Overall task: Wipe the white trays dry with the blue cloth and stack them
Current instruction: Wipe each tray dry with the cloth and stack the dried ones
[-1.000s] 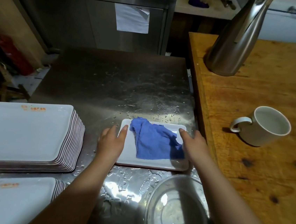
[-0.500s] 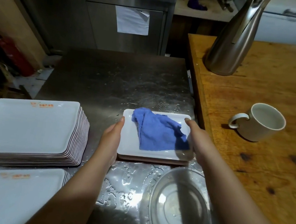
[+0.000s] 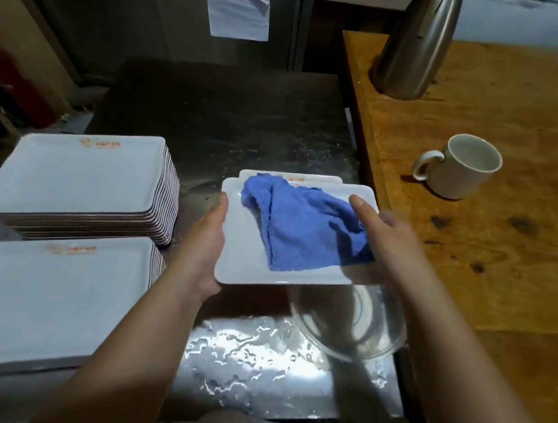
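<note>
Lifted clear of the wet steel surface (image 3: 274,376) at centre: white tray (image 3: 248,259) carrying blue cloth (image 3: 303,227), left hand (image 3: 207,238) gripping its 9 o'clock edge, right hand (image 3: 383,237) its 3 o'clock edge; next, probably wiping, then stacking onto dried trays (image 3: 79,169) at 9 o'clock.

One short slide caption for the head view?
Both hands, left hand and right hand, lift white tray carrying blue cloth.

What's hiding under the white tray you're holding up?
Under the lifted tray, more white trays peek out at its far edge. How many is hidden. A clear bowl pokes out below its near edge.
</note>
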